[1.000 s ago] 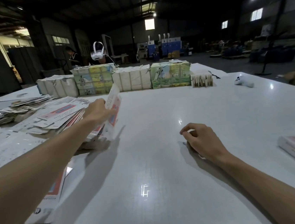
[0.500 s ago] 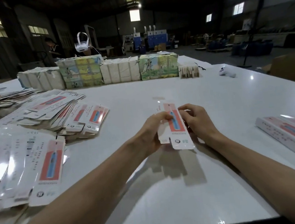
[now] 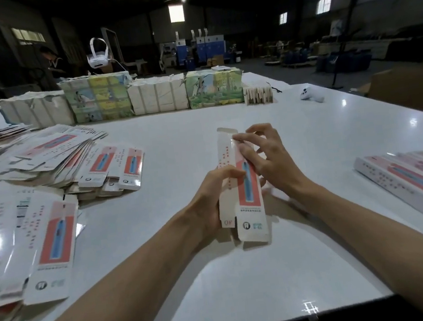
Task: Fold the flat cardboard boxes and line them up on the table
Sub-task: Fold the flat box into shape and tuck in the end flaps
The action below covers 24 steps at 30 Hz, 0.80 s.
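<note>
a: where's the cardboard box (image 3: 248, 203) right now?

b: dead centre, just above the white table (image 3: 218, 278), long side running 12 to 6, partly opened out of flat.

a: who's got hold of it?

b: the left hand (image 3: 215, 194) grips its lower left side, thumb curled over the front. the right hand (image 3: 271, 164) has its fingers mostly straight and spread, laid against the upper right edge.

a: and the rest?

b: a loose pile of flat boxes (image 3: 46, 158) lies at 9 to 10 o'clock. folded boxes (image 3: 418, 181) sit side by side at 3. wrapped bundles (image 3: 158, 95) line the far edge at 12, with a white controller (image 3: 312, 95) at 1.
</note>
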Each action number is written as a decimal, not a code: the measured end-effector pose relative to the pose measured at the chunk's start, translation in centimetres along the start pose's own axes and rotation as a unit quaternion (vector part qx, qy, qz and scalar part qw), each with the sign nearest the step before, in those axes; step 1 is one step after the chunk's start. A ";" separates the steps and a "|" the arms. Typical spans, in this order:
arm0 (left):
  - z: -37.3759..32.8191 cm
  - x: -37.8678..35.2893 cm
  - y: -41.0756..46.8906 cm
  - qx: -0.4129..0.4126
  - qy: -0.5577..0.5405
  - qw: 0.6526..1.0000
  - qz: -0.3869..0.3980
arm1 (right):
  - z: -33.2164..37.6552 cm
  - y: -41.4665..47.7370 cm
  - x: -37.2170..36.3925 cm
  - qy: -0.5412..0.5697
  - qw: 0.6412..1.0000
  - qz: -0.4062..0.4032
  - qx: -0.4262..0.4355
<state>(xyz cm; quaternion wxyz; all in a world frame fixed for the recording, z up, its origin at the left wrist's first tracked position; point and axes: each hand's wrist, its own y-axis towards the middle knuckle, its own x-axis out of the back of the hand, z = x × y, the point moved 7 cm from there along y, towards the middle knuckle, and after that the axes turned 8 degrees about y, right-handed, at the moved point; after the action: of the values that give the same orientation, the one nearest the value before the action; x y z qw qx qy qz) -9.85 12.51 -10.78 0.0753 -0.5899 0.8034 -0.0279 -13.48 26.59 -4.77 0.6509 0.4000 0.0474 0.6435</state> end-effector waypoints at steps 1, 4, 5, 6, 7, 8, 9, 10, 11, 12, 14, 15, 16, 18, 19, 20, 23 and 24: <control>-0.1 0.1 0.0 0.002 -0.004 1.000 0.004 | 0.2 0.0 0.0 -0.004 1.000 -0.003 0.005; -0.7 0.3 -0.4 0.002 -0.002 1.000 0.018 | 0.7 -0.1 -0.3 0.009 1.000 0.011 0.007; -1.1 0.3 -0.4 -0.011 0.001 1.000 0.018 | 0.8 -0.2 -0.5 0.018 1.000 0.022 0.010; -1.5 0.3 -0.4 -0.027 0.002 1.000 0.012 | 0.9 -0.3 -0.8 0.026 0.999 0.031 0.015; -1.8 0.3 -0.4 -0.042 0.004 0.999 0.008 | 1.0 -0.4 -1.1 0.036 0.999 0.037 0.015; -1.9 0.1 -0.5 -0.048 0.002 0.999 0.004 | 1.0 -0.4 -1.2 0.043 0.998 0.040 0.012; -1.9 0.0 -0.5 -0.049 0.000 0.999 0.001 | 0.9 -0.5 -1.3 0.047 0.998 0.043 0.008; -1.9 -0.1 -0.6 -0.044 -0.009 0.999 -0.001 | 0.9 -0.6 -1.4 0.049 0.998 0.049 0.003; -1.8 -0.3 -0.7 -0.034 -0.028 0.999 0.002 | 0.8 -0.6 -1.5 0.052 0.997 0.060 0.000; -1.7 -0.4 -0.8 -0.023 -0.050 0.998 0.006 | 0.8 -0.7 -1.6 0.054 0.996 0.075 -0.003; -1.8 -0.2 -0.9 -0.011 -0.077 0.997 0.007 | 0.9 -0.7 -1.7 0.050 0.994 0.092 0.006; -1.9 -0.1 -0.9 -0.010 -0.083 0.996 0.007 | 1.0 -0.6 -1.7 0.048 0.995 0.088 0.014; -1.9 0.0 -1.0 -0.010 -0.083 0.996 0.007 | 1.2 -0.5 -1.5 0.053 0.996 0.076 0.020; -1.6 0.1 -1.0 -0.009 -0.052 0.999 -0.001 | 1.3 -0.3 -1.0 0.077 0.996 0.053 0.008; -1.4 0.3 -0.9 -0.010 -0.026 1.000 -0.010 | 1.1 -0.3 -0.8 0.101 0.994 0.047 -0.011; -1.3 0.4 -0.9 -0.012 -0.002 1.000 -0.021 | 0.9 -0.3 -0.6 0.133 0.990 0.043 -0.034; -1.4 0.3 -0.5 -0.012 0.007 1.000 -0.018 | 0.4 -0.3 -0.1 0.222 0.972 0.017 -0.080; -1.4 -0.1 -0.4 -0.003 -0.005 1.000 -0.005 | 0.2 -0.2 -0.1 0.256 0.962 0.011 -0.093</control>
<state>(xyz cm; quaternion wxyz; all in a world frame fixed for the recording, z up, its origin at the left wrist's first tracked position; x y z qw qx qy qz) -9.70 12.41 -9.30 0.0770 -0.5943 0.8002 -0.0232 -13.16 26.46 -4.78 0.6437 0.1602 0.1484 0.7335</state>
